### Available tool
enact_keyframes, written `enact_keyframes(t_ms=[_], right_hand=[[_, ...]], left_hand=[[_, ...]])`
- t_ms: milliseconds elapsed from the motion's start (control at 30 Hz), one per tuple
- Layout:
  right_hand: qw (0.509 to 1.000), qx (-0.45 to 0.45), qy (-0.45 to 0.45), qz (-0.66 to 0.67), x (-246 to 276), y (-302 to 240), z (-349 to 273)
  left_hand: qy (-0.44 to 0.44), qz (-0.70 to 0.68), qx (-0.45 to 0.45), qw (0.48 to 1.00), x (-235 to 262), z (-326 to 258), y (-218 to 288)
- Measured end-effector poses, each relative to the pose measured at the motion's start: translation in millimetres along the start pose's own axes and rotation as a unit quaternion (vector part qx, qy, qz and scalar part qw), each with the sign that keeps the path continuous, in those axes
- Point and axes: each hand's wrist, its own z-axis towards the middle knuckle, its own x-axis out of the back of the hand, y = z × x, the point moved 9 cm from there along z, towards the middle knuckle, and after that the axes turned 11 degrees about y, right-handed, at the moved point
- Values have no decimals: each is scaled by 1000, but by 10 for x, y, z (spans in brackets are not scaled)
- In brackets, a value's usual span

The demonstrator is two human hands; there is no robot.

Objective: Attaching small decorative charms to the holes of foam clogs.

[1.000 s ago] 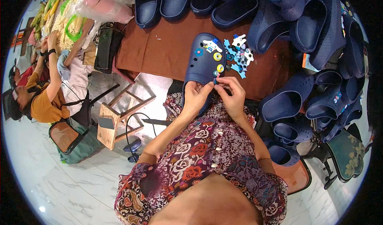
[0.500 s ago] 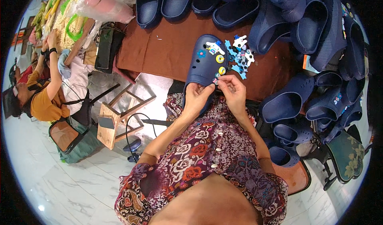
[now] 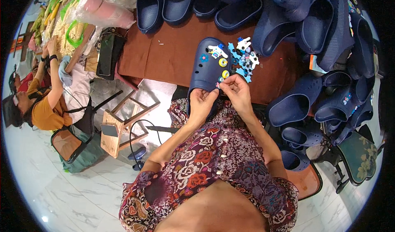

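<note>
- Head view: the small pinkish charm (image 3: 218,84) is sitting pinched at the fingertips of both hands, right at the near edge of the dark blue perforated foam clog (image 3: 207,69), which is lying on the brown cloth-covered table (image 3: 164,55).
- The charm is tiny, so it is likely at risk of slipping from the pinch and dropping toward the floral-patterned lap (image 3: 214,158).
- The clog is overhanging the table edge; a hard push could be tipping it off.
- The loose pile of blue and white charms (image 3: 243,59) is lying just beside the clog, where a wrist could be scattering it.
- The left hand (image 3: 202,102) is curling up under the clog's rim; the right hand (image 3: 236,90) is arching over, fingers pressed together.
</note>
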Motion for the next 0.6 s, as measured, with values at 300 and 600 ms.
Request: enact_keyframes(t_ms=[300,600], right_hand=[[998,25,56,-5,145,-10,-99],[917,168,201,-300,912,-489,142]], left_hand=[[8,-13,62,998,8,-37,90],[-3,-199,137,970,27,1,-37]])
